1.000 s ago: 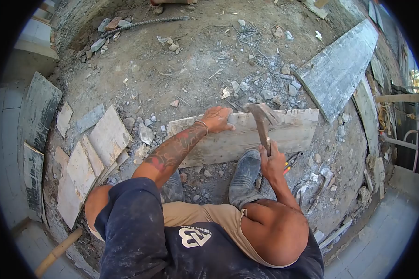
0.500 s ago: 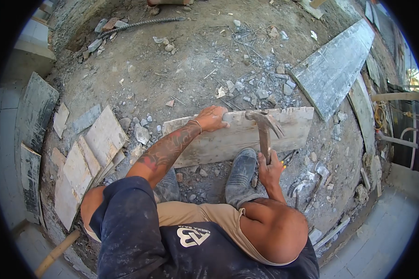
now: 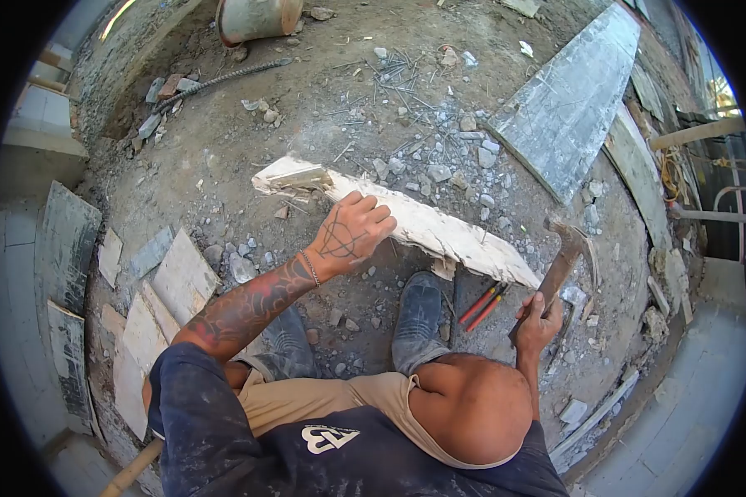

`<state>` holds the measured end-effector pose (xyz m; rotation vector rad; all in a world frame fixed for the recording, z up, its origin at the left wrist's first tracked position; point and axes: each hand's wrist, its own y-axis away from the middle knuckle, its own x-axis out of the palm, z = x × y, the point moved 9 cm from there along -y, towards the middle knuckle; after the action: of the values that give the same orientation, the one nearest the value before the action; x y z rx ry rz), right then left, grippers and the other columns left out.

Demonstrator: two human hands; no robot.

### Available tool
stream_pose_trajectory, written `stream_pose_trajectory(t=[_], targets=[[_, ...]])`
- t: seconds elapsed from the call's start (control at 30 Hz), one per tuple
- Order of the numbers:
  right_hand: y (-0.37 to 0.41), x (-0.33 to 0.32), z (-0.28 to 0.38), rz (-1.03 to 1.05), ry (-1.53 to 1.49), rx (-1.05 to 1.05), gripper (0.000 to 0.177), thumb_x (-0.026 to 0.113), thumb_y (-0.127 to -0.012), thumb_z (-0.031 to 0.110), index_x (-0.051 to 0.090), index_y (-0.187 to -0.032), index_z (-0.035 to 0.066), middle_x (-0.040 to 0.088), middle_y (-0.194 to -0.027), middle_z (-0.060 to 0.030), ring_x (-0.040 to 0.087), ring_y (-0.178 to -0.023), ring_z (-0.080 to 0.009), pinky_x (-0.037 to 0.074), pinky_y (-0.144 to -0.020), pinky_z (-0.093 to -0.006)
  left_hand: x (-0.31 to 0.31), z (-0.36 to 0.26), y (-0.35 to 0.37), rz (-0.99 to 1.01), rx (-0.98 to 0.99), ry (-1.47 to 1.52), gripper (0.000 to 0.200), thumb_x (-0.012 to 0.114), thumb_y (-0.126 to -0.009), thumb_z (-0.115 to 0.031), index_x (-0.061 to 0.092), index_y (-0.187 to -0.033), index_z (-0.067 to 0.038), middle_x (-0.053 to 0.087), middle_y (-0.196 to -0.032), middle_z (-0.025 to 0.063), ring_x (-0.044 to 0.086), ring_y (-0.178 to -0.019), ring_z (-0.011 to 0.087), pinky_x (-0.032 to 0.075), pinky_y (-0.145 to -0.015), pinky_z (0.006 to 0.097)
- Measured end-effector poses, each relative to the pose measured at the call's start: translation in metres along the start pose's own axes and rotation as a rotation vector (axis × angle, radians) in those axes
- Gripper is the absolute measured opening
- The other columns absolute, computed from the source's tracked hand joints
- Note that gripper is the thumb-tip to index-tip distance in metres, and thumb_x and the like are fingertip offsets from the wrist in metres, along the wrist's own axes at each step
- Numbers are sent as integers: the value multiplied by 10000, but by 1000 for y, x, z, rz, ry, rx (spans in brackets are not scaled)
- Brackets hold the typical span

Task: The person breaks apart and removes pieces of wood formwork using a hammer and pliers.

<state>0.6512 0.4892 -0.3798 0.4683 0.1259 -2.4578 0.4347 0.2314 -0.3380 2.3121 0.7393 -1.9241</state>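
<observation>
My left hand is closed over the edge of a wooden board, left of its middle. The board slants down to the right, with a pale, rough, splintered side facing up. A short wood strip shows at its left end. In my right hand is the handle of a claw hammer. Its head points up, just right of the board's right end and apart from it. Red-handled pliers lie on the ground below the board, near my boot.
Loose nails and stone rubble lie beyond the board. A large grey panel rests at the upper right. Wood pieces are stacked at the left. A bucket and a ribbed steel bar are farther back.
The board has turned from showing its broad grey face to showing its pale rough side, and now slants. The hammer has moved right, off the board. The pliers have come into clear view.
</observation>
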Motion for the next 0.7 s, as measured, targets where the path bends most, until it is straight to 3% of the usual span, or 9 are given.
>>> stream_pose_trajectory(t=[0.1, 0.23, 0.33, 0.37, 0.53, 0.7], targets=[[4, 0, -5, 4, 10, 25, 198, 508, -909, 190, 507, -793, 30, 521, -627, -35, 486, -477, -94, 384, -438, -236, -8, 12, -5, -29, -46, 36, 120, 622, -674, -80, 551, -770, -65, 540, -744, 52, 526, -712, 218, 390, -648, 332], [2, -8, -15, -170, -90, 91, 208, 495, -915, 192, 487, -831, 2, 529, -648, -74, 480, -474, -127, 389, -441, -254, -42, 45, -12, -118, -167, 183, 156, 663, -705, -134, 551, -778, -54, 528, -715, 82, 537, -671, 265, 399, -597, 384], [-4, -16, -31, -250, -94, 112, 185, 473, -918, 162, 465, -911, -23, 529, -669, -90, 469, -473, -140, 389, -437, -263, -78, 74, 8, 41, -343, 133, 172, 679, -692, -122, 545, -773, -49, 525, -707, 90, 538, -672, 280, 407, -592, 386], [-6, -14, -31, -251, -90, 73, 187, 479, -917, 168, 481, -898, -19, 522, -656, -83, 473, -470, -139, 390, -435, -267, -100, 75, 14, 14, -322, 53, 174, 684, -682, -105, 542, -764, -47, 531, -711, 88, 542, -673, 276, 410, -591, 380], [-3, 30, -21, -102, -168, 79, 203, 480, -920, 189, 496, -821, 13, 528, -646, -62, 493, -464, -127, 397, -440, -262, -157, 70, 80, -148, -223, -217, 236, 691, -581, -10, 552, -769, -41, 579, -770, 84, 564, -704, 262, 414, -614, 360], [8, 60, -20, 12, -137, 117, 196, 490, -915, 185, 500, -807, 22, 520, -636, -50, 495, -462, -119, 404, -443, -256, -164, 74, 130, -58, -228, -280, 241, 678, -587, -19, 559, -794, -46, 578, -794, 64, 570, -760, 237, 421, -660, 347]])
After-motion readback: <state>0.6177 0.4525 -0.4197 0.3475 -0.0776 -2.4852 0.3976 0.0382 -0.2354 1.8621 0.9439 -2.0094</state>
